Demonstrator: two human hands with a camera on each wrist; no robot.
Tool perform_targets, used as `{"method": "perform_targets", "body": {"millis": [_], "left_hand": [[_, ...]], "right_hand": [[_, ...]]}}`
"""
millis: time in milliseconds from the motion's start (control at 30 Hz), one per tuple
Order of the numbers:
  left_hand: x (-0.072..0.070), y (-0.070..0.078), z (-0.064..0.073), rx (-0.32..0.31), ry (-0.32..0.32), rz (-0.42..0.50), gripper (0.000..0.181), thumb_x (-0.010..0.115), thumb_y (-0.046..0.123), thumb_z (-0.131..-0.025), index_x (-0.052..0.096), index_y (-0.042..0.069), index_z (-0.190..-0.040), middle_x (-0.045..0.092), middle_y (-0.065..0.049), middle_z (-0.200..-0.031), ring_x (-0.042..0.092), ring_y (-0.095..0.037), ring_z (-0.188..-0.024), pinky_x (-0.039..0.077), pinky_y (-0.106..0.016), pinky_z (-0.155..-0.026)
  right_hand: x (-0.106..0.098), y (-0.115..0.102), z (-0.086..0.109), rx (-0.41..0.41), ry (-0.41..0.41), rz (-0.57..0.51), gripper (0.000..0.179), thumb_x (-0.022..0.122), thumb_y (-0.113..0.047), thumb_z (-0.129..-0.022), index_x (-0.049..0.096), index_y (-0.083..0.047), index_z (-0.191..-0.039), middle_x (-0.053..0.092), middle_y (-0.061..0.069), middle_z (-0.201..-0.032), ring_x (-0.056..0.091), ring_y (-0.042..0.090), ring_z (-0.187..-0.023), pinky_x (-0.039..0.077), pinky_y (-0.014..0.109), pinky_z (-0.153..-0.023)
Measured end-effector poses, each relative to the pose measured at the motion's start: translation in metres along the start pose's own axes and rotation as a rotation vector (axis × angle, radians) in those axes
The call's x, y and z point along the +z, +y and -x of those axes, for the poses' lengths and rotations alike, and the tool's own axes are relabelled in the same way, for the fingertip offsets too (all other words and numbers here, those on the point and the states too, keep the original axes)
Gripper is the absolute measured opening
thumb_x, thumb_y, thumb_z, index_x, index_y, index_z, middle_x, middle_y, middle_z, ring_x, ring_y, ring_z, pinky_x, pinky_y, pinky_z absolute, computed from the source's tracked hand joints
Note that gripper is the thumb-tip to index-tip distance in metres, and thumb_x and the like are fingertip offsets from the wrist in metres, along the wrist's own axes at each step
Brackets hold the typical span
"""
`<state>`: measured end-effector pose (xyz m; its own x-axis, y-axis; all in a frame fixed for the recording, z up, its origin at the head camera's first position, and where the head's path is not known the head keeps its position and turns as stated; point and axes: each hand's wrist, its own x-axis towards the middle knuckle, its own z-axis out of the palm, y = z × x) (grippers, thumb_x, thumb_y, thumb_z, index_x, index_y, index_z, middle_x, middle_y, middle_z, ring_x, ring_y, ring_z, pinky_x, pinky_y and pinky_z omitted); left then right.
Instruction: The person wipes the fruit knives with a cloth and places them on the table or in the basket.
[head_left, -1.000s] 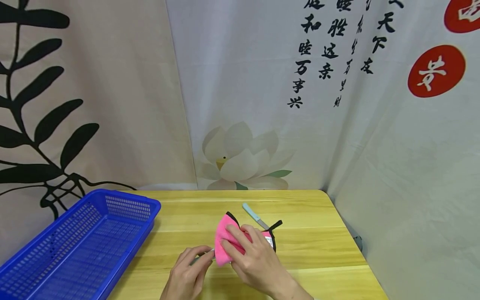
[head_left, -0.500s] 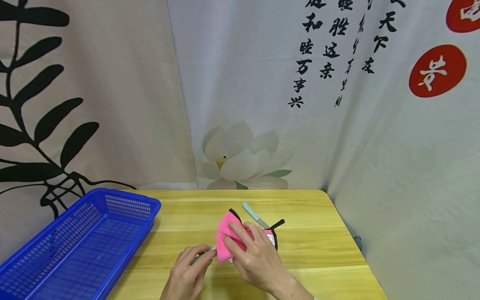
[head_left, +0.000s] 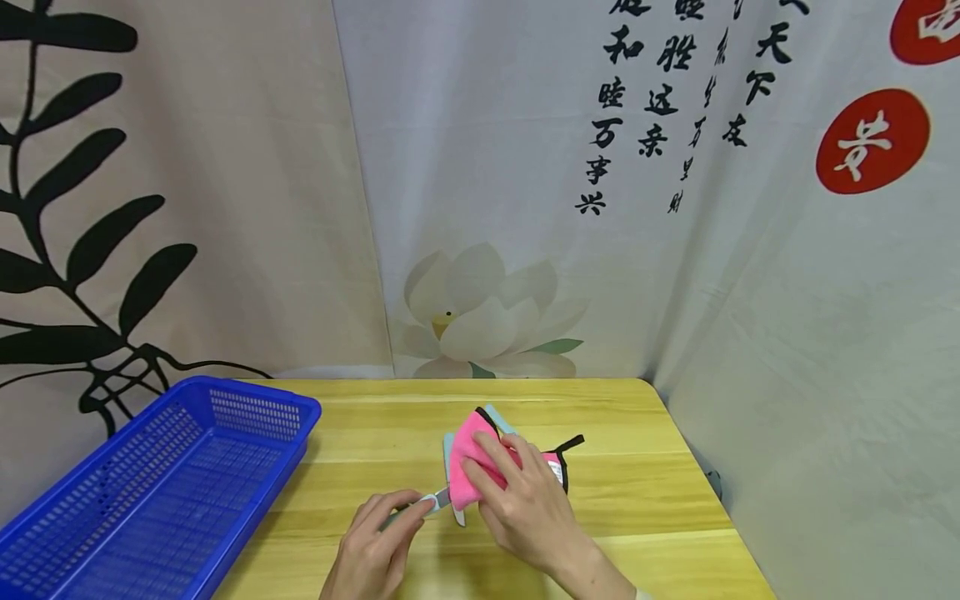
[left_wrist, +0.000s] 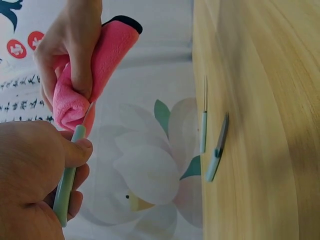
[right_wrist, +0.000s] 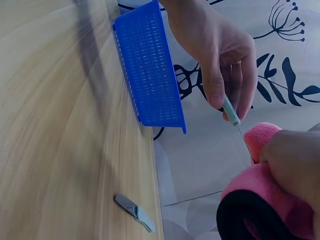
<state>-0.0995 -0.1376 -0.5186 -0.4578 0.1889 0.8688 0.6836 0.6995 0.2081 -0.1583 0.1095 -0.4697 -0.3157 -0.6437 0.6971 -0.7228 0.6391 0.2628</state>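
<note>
My left hand (head_left: pixel 375 546) grips a knife by its pale green handle (left_wrist: pixel 70 175), in the lower middle of the head view. A pink cloth with black edging (head_left: pixel 467 471) is folded round the blade, and my right hand (head_left: pixel 532 508) pinches it there. In the left wrist view, a short stretch of bare blade (left_wrist: pixel 89 111) shows between handle and cloth; the tip is hidden inside. Both hands are raised above the table.
On the wooden table (head_left: pixel 637 500) lie two more light-blue-handled knives, one behind the cloth (head_left: pixel 495 417) and one partly under it in the head view (head_left: pixel 447 450). A blue mesh basket (head_left: pixel 247 400) stands at the left. Printed curtains hang behind.
My right hand and the cloth have shifted right and slightly away, baring more blade near the handle. One knife on the table now shows left of the cloth. My left hand stays nearly still.
</note>
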Motion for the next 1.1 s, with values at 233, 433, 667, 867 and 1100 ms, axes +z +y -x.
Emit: {"method": "perform_targets", "body": {"millis": [233, 433, 667, 867, 1100], "left_hand": [[-0.001, 0.001, -0.001, -0.004, -0.003, 0.016, 0.044, 0.046, 0.032, -0.122, 0.086, 0.012, -0.118, 0.079, -0.006, -0.11, 0.072, -0.022, -0.095, 0.062, -0.033, -0.079], [0.0, 0.0, 0.0, -0.013, -0.006, -0.001, 0.045, 0.046, 0.034, -0.121, 0.086, 0.014, -0.118, 0.08, -0.005, -0.11, 0.072, -0.02, -0.094, 0.061, -0.029, -0.079], [-0.002, 0.001, -0.001, -0.039, -0.022, -0.024, 0.048, 0.044, 0.038, -0.121, 0.087, 0.015, -0.116, 0.08, -0.002, -0.111, 0.073, -0.018, -0.095, 0.062, -0.028, -0.08], [-0.001, 0.0, -0.001, -0.038, -0.023, -0.015, 0.048, 0.045, 0.037, -0.121, 0.087, 0.015, -0.116, 0.08, -0.002, -0.111, 0.072, -0.017, -0.093, 0.059, -0.022, -0.081], [-0.002, 0.001, -0.002, -0.024, -0.023, -0.017, 0.047, 0.045, 0.035, -0.122, 0.086, 0.015, -0.115, 0.08, -0.001, -0.11, 0.072, -0.017, -0.094, 0.059, -0.024, -0.081]], "right_hand": [[0.0, 0.005, 0.0, 0.021, -0.003, -0.003, 0.043, 0.042, -0.02, -0.11, 0.08, -0.017, -0.13, 0.072, 0.012, -0.144, 0.066, 0.033, -0.115, 0.065, 0.043, -0.095], [0.0, 0.011, 0.0, 0.009, 0.048, 0.008, 0.04, 0.05, -0.015, -0.102, 0.081, -0.015, -0.128, 0.073, 0.013, -0.142, 0.065, 0.033, -0.111, 0.064, 0.043, -0.09], [-0.003, 0.016, 0.003, 0.05, 0.0, 0.014, 0.041, 0.069, -0.015, -0.089, 0.079, -0.015, -0.129, 0.071, 0.013, -0.147, 0.065, 0.035, -0.115, 0.064, 0.044, -0.091], [-0.005, 0.01, 0.0, 0.022, 0.055, -0.002, 0.038, 0.051, -0.018, -0.105, 0.08, -0.014, -0.129, 0.072, 0.014, -0.146, 0.064, 0.034, -0.114, 0.064, 0.045, -0.092], [-0.005, -0.008, -0.004, -0.04, 0.083, -0.014, 0.037, 0.051, -0.022, -0.109, 0.08, -0.016, -0.132, 0.073, 0.013, -0.144, 0.066, 0.033, -0.115, 0.062, 0.045, -0.098]]}}
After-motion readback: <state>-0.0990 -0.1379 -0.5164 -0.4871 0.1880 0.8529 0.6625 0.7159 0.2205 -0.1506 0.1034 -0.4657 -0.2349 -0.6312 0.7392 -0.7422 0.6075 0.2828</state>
